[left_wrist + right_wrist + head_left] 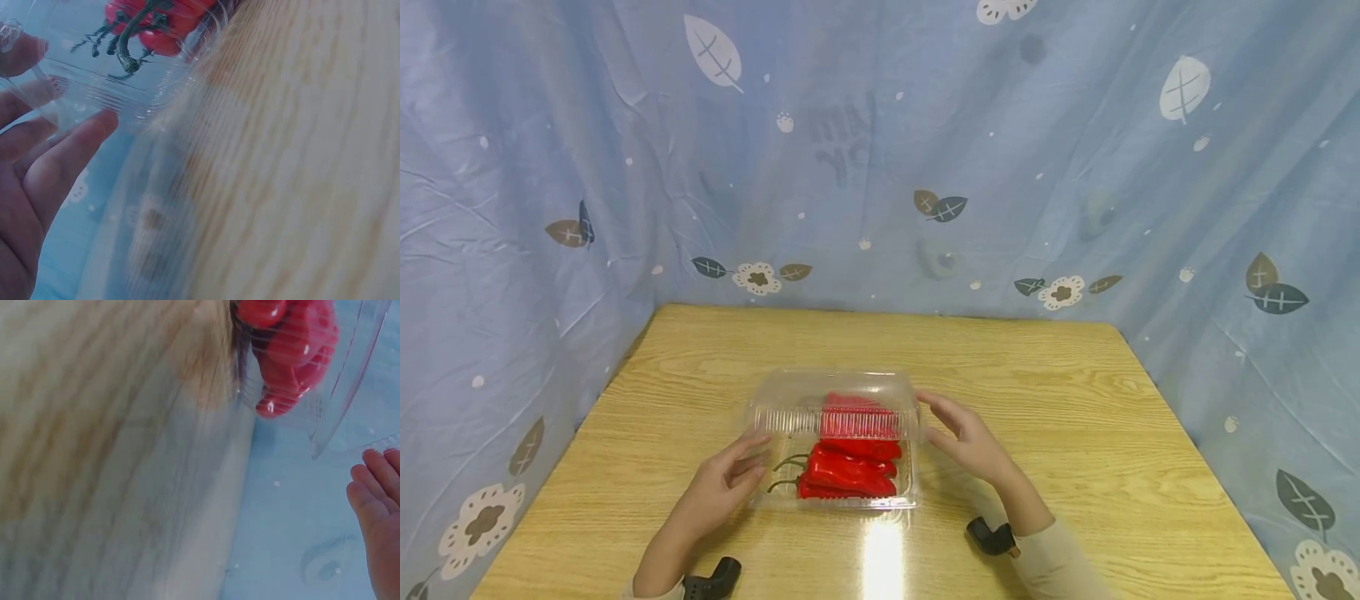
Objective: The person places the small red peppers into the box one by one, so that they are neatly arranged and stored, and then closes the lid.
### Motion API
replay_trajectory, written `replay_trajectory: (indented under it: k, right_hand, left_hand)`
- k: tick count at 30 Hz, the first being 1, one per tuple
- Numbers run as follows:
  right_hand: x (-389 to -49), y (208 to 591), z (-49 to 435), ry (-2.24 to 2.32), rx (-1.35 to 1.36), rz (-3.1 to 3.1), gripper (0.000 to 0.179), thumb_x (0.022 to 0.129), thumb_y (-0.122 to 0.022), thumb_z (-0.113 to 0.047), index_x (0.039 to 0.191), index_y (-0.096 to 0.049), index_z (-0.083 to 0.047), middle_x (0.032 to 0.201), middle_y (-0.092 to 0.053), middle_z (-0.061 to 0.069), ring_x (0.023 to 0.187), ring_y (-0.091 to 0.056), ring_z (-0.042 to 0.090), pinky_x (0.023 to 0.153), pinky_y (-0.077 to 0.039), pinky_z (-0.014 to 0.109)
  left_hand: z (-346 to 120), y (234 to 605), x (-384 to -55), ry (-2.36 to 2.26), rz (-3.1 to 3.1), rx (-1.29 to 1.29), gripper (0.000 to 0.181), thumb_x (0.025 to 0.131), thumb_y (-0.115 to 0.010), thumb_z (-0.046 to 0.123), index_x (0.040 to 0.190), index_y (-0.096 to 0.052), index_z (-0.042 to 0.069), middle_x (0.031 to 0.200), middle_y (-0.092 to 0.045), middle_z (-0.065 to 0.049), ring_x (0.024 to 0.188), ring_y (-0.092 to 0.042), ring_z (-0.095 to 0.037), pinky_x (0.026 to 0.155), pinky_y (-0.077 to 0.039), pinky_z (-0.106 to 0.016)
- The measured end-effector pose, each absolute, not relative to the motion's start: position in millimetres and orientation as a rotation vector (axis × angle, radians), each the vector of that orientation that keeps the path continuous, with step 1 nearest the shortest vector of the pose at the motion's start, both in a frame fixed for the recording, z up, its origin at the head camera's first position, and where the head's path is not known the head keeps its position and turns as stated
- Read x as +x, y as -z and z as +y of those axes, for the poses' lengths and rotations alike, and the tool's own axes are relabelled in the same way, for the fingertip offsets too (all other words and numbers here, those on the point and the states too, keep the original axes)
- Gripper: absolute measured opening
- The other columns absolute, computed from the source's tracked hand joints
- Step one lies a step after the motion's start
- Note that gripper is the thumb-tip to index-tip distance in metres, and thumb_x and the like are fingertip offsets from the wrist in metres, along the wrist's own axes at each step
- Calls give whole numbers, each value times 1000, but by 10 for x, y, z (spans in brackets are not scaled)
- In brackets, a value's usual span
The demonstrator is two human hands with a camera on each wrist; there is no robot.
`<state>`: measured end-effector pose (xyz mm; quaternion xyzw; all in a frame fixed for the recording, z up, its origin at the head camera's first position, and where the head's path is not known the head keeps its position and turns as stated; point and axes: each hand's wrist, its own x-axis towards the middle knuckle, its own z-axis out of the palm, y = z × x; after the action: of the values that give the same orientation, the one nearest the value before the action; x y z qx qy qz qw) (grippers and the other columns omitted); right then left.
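Note:
A clear plastic clamshell box (908,479) lies on the table with several long red peppers (842,468) in its base, their green stems (128,53) pointing left. Its ribbed lid (790,392) stands partly raised over the rear peppers. My left hand (718,492) is at the box's left side, fingers loosely bent; in the left wrist view its fingertips (105,119) are right at the clear plastic. To the right of the lid, my right hand (973,442) reaches out with fingers extended, fingertips close to the lid's edge, as the right hand (381,494) also shows in its wrist view.
The box sits near the middle of a light wooden table (1037,392). A blue patterned curtain (880,167) surrounds the table at the back and both sides. Black straps with cameras are on the left wrist (711,579) and right wrist (992,537).

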<state>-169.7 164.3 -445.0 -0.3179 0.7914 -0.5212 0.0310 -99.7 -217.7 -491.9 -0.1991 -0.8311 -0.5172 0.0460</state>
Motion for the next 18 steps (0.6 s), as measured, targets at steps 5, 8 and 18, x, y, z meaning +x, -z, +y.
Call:
replay_trajectory:
  k: [5, 8, 18]
  right_hand:
    - [-1671, 4495, 1638, 1625, -993, 2427, 44, 97, -52, -8, 140, -44, -1, 143, -46, 16, 135, -37, 34, 112, -30, 23]
    - [-1654, 4518, 1634, 1620, -981, 2429, 43, 98, -50, -8, 139, -44, 0, 143, -46, 17, 135, -37, 35, 112, -32, 36]
    - [-1587, 4556, 1626, 1593, -989, 2405, 47, 96, -53, -7, 141, -41, 2, 144, -43, 21, 135, -37, 37, 111, -33, 39]
  left_hand:
    - [-2181, 4921, -1009, 1532, -2553, -604, 43, 95, -57, 8, 136, -47, -1, 138, -46, -27, 109, -60, -40, 86, -53, -18]
    - [-2172, 4918, -1009, 1488, -2572, -576, 42, 95, -58, 10, 135, -49, 5, 142, -44, -22, 108, -62, -35, 83, -54, -21]
    - [-2183, 4910, -992, 1582, -2582, -525, 46, 95, -59, 15, 138, -47, 4, 152, -27, -24, 111, -61, -29, 85, -53, -19]
